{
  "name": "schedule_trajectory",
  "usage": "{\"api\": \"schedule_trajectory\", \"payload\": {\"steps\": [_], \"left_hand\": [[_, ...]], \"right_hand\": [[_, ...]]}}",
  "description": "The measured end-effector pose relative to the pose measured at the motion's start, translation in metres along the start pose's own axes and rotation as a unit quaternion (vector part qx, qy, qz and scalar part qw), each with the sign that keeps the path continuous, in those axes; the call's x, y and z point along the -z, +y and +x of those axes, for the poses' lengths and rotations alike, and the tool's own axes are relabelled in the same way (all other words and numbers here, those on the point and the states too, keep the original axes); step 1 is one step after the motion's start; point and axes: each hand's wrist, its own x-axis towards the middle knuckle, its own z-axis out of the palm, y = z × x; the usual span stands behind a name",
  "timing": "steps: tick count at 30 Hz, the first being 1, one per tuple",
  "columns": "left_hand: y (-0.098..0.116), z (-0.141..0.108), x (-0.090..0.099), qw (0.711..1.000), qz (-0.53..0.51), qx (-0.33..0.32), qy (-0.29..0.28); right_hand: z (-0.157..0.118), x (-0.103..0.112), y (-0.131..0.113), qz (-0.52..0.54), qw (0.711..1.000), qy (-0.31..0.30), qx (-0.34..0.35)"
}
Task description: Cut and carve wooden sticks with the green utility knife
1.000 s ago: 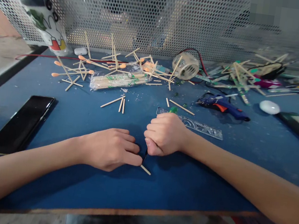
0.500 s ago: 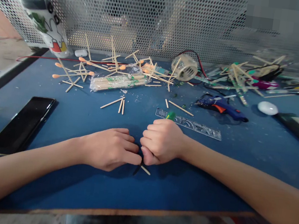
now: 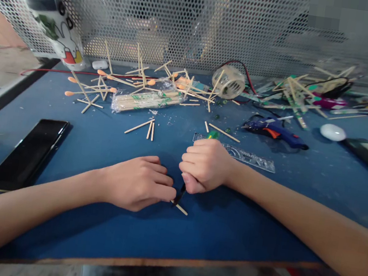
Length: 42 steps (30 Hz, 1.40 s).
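My left hand (image 3: 140,184) rests low over the blue tabletop, its fingers curled and closed on a thin wooden stick (image 3: 182,209). The short end of that stick sticks out to the right past the index finger. In a fist, my right hand (image 3: 204,167) grips a knife; its dark, narrow blade (image 3: 180,195) slants down onto the stick beside the left fingertip. A green end (image 3: 213,134) shows above the right fist. Behind that fist lies a clear ruler (image 3: 252,158), partly hidden. Most of the handle is covered by the fingers.
A phone (image 3: 27,153) lies at the left. Farther back are stick frames, a bagged bundle of sticks (image 3: 148,101), short cut sticks (image 3: 151,130) and a clear plastic cup (image 3: 228,82). A blue glue gun (image 3: 275,131) lies right. Perforated metal (image 3: 173,14) closes the back.
My right fist has risen slightly and moved right, away from the left hand, so more of the dark blade shows. My left hand has hardly moved.
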Motion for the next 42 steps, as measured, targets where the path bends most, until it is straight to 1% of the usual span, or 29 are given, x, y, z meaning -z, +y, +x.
{"api": "schedule_trajectory", "payload": {"steps": [4,8,17,34,38,42], "left_hand": [[0.000,-0.001,0.000,1.000,-0.011,0.005,-0.003],[-0.001,-0.002,-0.001,1.000,-0.025,0.008,0.002],[-0.001,-0.001,-0.001,0.999,-0.027,0.019,0.008],[-0.002,-0.001,-0.001,0.999,-0.030,0.018,0.014],[-0.001,-0.001,-0.001,0.999,-0.027,0.019,0.021],[0.000,-0.001,0.000,0.999,-0.031,0.025,0.015]], "right_hand": [[-0.005,0.001,0.011,-0.019,1.000,-0.014,-0.006],[-0.007,0.000,0.015,-0.022,1.000,-0.009,-0.005],[-0.006,-0.003,0.010,0.018,0.999,-0.007,-0.033],[-0.005,-0.002,0.010,0.008,0.999,-0.001,-0.036],[-0.006,-0.002,0.010,0.012,0.999,-0.009,-0.040],[-0.007,-0.002,0.010,0.017,0.999,-0.015,-0.041]]}}
